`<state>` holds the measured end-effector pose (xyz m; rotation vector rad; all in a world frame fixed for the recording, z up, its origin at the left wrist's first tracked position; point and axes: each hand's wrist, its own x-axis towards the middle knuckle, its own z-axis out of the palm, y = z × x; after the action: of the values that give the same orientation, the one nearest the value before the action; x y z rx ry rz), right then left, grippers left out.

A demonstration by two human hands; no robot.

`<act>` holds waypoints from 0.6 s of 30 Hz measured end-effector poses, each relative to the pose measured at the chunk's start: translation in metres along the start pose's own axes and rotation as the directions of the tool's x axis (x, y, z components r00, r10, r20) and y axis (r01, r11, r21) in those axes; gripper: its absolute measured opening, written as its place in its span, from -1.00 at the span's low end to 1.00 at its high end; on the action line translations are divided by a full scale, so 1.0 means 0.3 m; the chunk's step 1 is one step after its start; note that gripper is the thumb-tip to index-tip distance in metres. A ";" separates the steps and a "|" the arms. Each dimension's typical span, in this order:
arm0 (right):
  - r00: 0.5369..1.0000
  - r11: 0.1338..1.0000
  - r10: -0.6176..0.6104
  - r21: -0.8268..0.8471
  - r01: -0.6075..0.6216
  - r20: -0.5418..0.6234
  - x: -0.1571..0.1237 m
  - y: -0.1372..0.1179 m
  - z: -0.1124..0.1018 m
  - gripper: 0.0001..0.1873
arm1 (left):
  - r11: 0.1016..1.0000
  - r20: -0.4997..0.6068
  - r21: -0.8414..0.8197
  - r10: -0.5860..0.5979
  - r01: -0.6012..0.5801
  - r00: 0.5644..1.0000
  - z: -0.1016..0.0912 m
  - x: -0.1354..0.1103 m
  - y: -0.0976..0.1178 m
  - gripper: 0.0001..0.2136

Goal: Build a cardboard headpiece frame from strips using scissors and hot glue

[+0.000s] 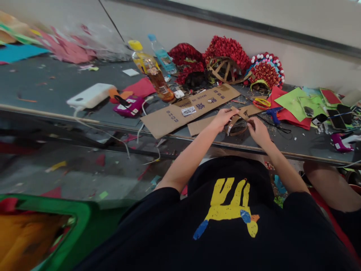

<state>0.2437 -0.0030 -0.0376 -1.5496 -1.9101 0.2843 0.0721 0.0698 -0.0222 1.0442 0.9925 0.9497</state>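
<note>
Cardboard frame (236, 128) between two hands, at the table's front edge

Thin brown strips, bent and crossed into an open, rounded shape. Left hand (224, 117) with thumb and fingers pinching one strip at the upper left. Right hand (256, 128) touching the right side, fingers bent; pinching or only resting, not possible to tell.

Behind, two flat boards: one large board (194, 108), smooth, with dark printed letters, and one plain board (200, 126), narrower, partly covered by left hand and frame. Near the right hand, one blue glue gun (274, 114) and one yellow loop (261, 103). Farther right, one green sheet (293, 98), partly over red paper (301, 122).

Along the wall (306, 71), three red ruffled headpieces (224, 49), one with round white balls on the rim. To the left, two bottles (156, 79) and one smooth white box (90, 94). Two purple devices (129, 106), one on each side. On the dark table (42, 94), many small scraps, too many for counting.
</note>
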 end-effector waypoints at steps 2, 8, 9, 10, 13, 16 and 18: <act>0.997 0.983 0.053 0.180 -0.044 -0.050 -0.006 0.017 -0.001 -0.66 | 0.999 -0.017 0.008 0.034 -0.033 0.999 -0.001 -0.008 0.015 -0.85; 0.959 0.720 0.280 0.651 -0.241 0.045 -0.046 0.044 -0.005 -0.54 | 0.991 -0.016 0.018 0.131 -0.131 0.991 -0.013 -0.052 0.078 -0.85; 0.950 0.671 0.305 0.694 -0.262 0.063 -0.053 0.041 -0.002 -0.54 | 0.989 -0.003 0.029 0.143 -0.143 0.990 -0.014 -0.059 0.087 -0.84; 0.943 0.622 0.325 0.734 -0.274 0.077 -0.058 0.037 0.001 -0.54 | 0.987 0.009 0.038 0.154 -0.154 0.988 -0.014 -0.066 0.094 -0.83; 0.929 0.484 0.340 0.820 -0.306 0.146 -0.067 0.017 0.010 -0.51 | 0.984 0.038 0.052 0.167 -0.169 0.985 -0.013 -0.082 0.111 -0.84; 0.925 0.411 0.286 0.840 -0.355 0.251 -0.068 -0.005 0.014 -0.45 | 0.980 0.059 0.073 0.180 -0.184 0.982 -0.015 -0.093 0.124 -0.82; 0.923 0.380 0.268 0.850 -0.365 0.277 -0.067 -0.017 0.017 -0.43 | 0.979 0.069 0.078 0.181 -0.186 0.981 -0.017 -0.099 0.132 -0.81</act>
<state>0.2384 -0.0219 -0.0457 -1.0854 -1.0767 1.3424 0.0536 0.0519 0.0205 1.2454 0.9021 1.0264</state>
